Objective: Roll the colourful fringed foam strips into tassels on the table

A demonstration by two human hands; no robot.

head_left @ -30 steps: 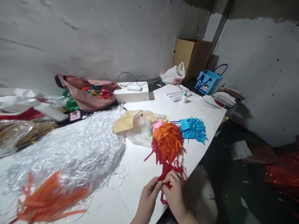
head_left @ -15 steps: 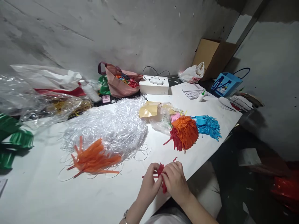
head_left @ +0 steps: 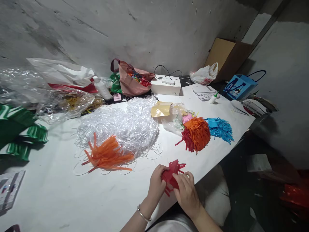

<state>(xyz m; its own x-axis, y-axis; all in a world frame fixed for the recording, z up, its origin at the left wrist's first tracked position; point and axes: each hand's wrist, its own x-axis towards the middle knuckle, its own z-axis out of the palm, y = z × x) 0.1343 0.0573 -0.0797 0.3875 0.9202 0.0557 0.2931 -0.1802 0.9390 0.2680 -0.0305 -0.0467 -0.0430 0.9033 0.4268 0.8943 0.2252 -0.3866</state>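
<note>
Between my hands at the table's near edge is a red fringed tissue-paper piece (head_left: pixel 172 172), partly spread, with thin strips sticking out. My left hand (head_left: pixel 156 182) grips its left side, fingers curled round the edge. My right hand (head_left: pixel 187 191) pinches the right side between thumb and fingers. Beyond them lies a bunch of orange and dark red paper tassels (head_left: pixel 196 133), next to blue fringed paper (head_left: pixel 219 129). To the left, orange fringed paper (head_left: pixel 109 154) rests against a heap of white string (head_left: pixel 125 124).
Along the wall stand a pink bag (head_left: pixel 131 80), a white box (head_left: pixel 166 87), a white bottle (head_left: pixel 102 88) and a blue bag (head_left: pixel 238 87). A small glue bottle (head_left: pixel 213 98) is near stacked papers (head_left: pixel 202 92). Green fringed material (head_left: pixel 21 132) lies at the left.
The red paper, bunched up under my fingers before, is now spread wider between my hands. My right hand has shifted lower and right. The view has turned slightly left.
</note>
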